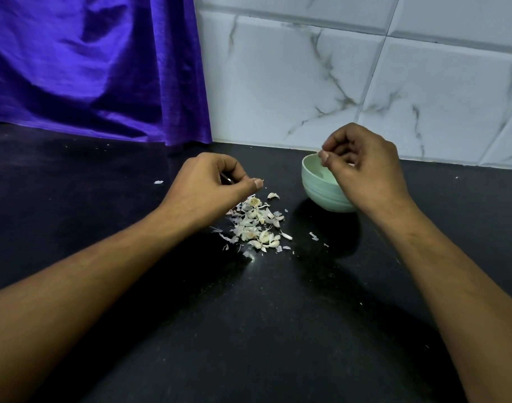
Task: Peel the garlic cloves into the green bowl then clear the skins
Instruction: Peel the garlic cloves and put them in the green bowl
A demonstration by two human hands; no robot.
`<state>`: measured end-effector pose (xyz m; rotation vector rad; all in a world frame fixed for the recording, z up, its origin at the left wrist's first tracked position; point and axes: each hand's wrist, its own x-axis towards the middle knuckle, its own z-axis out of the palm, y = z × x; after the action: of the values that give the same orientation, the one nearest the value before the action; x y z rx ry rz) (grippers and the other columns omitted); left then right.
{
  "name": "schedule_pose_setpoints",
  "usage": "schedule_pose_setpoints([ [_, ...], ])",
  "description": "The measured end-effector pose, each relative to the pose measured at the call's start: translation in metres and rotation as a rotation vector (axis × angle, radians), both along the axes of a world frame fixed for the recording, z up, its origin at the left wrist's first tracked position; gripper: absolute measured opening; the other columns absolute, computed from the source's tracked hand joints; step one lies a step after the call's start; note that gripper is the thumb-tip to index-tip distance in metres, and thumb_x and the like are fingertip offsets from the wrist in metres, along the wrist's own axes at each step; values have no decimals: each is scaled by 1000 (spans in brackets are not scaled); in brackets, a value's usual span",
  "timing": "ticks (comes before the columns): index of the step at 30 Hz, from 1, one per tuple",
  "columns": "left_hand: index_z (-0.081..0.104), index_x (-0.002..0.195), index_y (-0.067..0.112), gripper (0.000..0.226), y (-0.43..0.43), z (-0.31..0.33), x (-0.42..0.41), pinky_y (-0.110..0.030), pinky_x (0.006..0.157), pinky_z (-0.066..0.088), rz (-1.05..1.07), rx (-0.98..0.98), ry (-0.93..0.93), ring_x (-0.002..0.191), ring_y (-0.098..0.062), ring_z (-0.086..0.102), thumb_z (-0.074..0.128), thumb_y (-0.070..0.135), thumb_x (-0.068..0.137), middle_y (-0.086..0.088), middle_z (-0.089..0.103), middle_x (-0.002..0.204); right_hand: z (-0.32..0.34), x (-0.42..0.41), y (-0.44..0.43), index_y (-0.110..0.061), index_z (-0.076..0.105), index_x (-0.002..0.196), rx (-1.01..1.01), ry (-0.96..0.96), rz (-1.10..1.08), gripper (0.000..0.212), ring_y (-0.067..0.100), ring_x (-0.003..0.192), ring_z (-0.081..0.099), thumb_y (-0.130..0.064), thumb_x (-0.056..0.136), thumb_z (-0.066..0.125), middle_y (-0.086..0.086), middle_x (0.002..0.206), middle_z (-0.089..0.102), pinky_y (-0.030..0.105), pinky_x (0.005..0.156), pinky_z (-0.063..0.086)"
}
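Garlic cloves and loose skins (257, 225), one mixed heap on the black countertop (249, 330); the heap's long axis runs far to near, drifting slightly rightward toward the person. Left hand (211, 178) is just above the heap's far end and is the nearer of the two hands; fingers curled, thumb pressed to forefinger, and what it pinches, if anything, cannot be told. Green bowl (318, 193) stands upright to the heap's right, near but apart. Right hand (362, 161) is over the bowl's rim, fingertips gathered against the thumb; what that pinch holds is likewise hidden. Judgement: the next clove suits the left hand, a short drop downward, then a carry rightward to the bowl. Stray skin flakes (313, 235) lie between heap and bowl. Tiled wall (365, 82) is close behind the bowl; purple cloth (89, 68) at far left; open counter on the near side.
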<state>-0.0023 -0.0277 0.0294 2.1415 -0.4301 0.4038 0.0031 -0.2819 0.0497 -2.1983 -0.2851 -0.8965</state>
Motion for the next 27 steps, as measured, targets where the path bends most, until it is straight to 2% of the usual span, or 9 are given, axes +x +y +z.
schedule_pose_setpoints([
  [4, 70, 72, 19, 30, 1, 2, -1, -29, 62, 52, -12, 13, 6, 63, -11, 67, 84, 44, 83, 5, 73, 69, 0, 1, -11, -22, 74, 92, -92, 79, -151, 7, 6, 98, 66, -16, 92, 70, -12, 96, 72, 24, 88, 45],
  [6, 67, 73, 19, 32, 2, 2, 0, -30, 62, 51, -14, 13, 0, 59, -9, 62, 84, 44, 82, 4, 70, 67, 2, -2, -9, -21, 75, 95, -132, 24, -173, 5, 4, 89, 61, -20, 92, 72, -11, 100, 70, 22, 85, 39],
  [10, 58, 70, 14, 33, 5, 1, 5, -30, 61, 44, -5, 42, -4, 54, -8, 48, 81, 35, 85, 5, 57, 58, 5, -14, 12, -17, 77, 95, -136, -126, 20, 9, 10, 81, 64, -23, 88, 78, -6, 91, 70, 25, 77, 49],
  [13, 62, 65, 10, 42, 5, -2, 8, -30, 61, 46, -2, 88, 24, 52, -12, 52, 70, 40, 94, -3, 61, 56, -4, -18, 31, -18, 77, 94, -122, 81, 280, 8, 3, 64, 58, -18, 87, 81, -5, 80, 71, 17, 63, 46],
  [16, 77, 75, 24, 40, 5, -5, 10, -36, 71, 56, 8, 164, 36, 64, -13, 65, 58, 48, 101, 4, 73, 70, -20, -12, 37, -20, 77, 104, -256, 209, 307, 14, 0, 59, 54, -16, 90, 77, -8, 80, 69, 17, 62, 44],
  [18, 79, 93, 33, 23, 5, -8, 12, -39, 80, 57, 14, 200, 23, 75, -9, 65, 58, 38, 102, 12, 74, 85, -26, -8, 37, -21, 74, 115, -396, 190, 208, 22, 0, 74, 60, -17, 95, 69, -10, 94, 70, 25, 73, 48],
  [21, 75, 106, 37, 19, 4, -13, 14, -38, 85, 56, 9, 230, 23, 81, -7, 64, 62, 26, 98, 16, 71, 94, -33, -7, 47, -23, 62, 137, -630, 207, 69, 41, 19, 109, 64, -13, 98, 56, -1, 123, 66, 37, 90, 53],
  [24, 74, 108, 36, 20, 3, -13, 13, -36, 82, 55, 7, 247, 11, 78, -4, 62, 63, 26, 96, 17, 72, 98, -35, -5, 60, -24, 47, 149, -780, 268, 1, 57, 29, 115, 63, -11, 94, 53, 2, 136, 59, 45, 89, 55],
  [27, 75, 105, 36, 17, 4, -14, 15, -29, 69, 46, 8, 242, -1, 63, 5, 54, 66, 27, 94, 18, 72, 97, -37, 1, 65, -20, 51, 142, -854, 324, -44, 50, 31, 111, 64, -10, 92, 52, 5, 132, 60, 43, 83, 55],
])
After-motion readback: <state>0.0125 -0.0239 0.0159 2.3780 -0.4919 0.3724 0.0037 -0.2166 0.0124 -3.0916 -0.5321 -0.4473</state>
